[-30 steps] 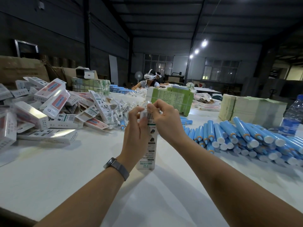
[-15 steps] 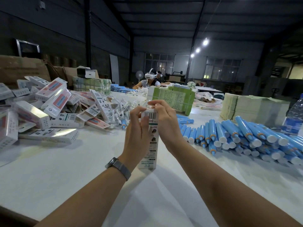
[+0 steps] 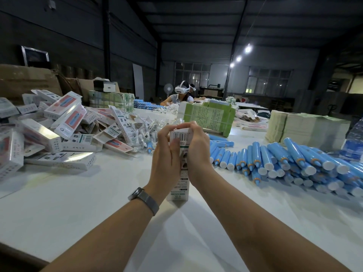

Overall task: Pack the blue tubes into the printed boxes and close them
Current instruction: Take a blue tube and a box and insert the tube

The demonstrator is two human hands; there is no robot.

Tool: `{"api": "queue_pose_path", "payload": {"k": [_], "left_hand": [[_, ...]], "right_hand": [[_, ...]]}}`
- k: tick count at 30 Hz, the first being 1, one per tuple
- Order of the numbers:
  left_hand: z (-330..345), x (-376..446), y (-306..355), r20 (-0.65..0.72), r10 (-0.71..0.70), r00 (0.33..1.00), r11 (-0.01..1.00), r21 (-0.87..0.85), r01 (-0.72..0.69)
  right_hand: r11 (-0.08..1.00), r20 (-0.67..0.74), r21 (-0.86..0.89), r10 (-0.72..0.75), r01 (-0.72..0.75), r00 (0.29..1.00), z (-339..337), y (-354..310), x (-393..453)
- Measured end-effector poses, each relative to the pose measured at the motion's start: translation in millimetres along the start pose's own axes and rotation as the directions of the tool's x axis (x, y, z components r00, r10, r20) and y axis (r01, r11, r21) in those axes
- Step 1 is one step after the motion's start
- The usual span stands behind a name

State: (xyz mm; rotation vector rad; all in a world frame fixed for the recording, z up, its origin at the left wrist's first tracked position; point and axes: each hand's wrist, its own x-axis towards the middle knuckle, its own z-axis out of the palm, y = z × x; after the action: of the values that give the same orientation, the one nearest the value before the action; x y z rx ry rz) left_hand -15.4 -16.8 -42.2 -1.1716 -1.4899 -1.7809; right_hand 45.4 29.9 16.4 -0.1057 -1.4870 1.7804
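Standing upright on the table [image 3: 59, 209], the printed box [image 3: 179, 185] is gripped by both hands' curled fingers [image 3: 172, 148], seemingly closed.

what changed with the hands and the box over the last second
The right hand came down from the top flap and now wraps the box top, flap pressed down. The left hand still grips the box, upright on the table. The tubes did not move.

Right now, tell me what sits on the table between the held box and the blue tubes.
In the head view, only bare white table separates the box from the blue tubes.
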Motion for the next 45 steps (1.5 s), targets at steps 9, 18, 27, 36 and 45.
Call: {"api": "queue_pose_path", "payload": {"k": [9, 18, 27, 36, 45], "left_hand": [[3, -2, -1, 0.005, -0.081, 0.997, 0.975, -0.208, 0.081], [3, -2, 5, 0.034, -0.087, 0.996, 0.979, -0.183, 0.092], [1, -1, 6, 0.051, -0.110, 0.993, 0.984, -0.139, 0.116], [-5, 1, 4, 0.043, -0.082, 0.996, 0.996, -0.016, 0.083], [-8, 7, 4, -0.008, -0.038, 0.999, 0.992, 0.122, 0.039]], "right_hand": [[0.986, 0.040, -0.140, -0.084, 0.089, 0.996, 2, 5, 2], [0.983, 0.017, -0.147, -0.111, 0.113, 0.994, -1, 8, 1], [0.977, -0.042, -0.213, -0.002, -0.007, 0.999, 5, 3, -2], [0.961, -0.075, -0.265, -0.101, 0.077, 0.992, 5, 3, 3], [0.950, -0.051, -0.287, -0.140, 0.120, 0.989, 3, 8, 8]]}}
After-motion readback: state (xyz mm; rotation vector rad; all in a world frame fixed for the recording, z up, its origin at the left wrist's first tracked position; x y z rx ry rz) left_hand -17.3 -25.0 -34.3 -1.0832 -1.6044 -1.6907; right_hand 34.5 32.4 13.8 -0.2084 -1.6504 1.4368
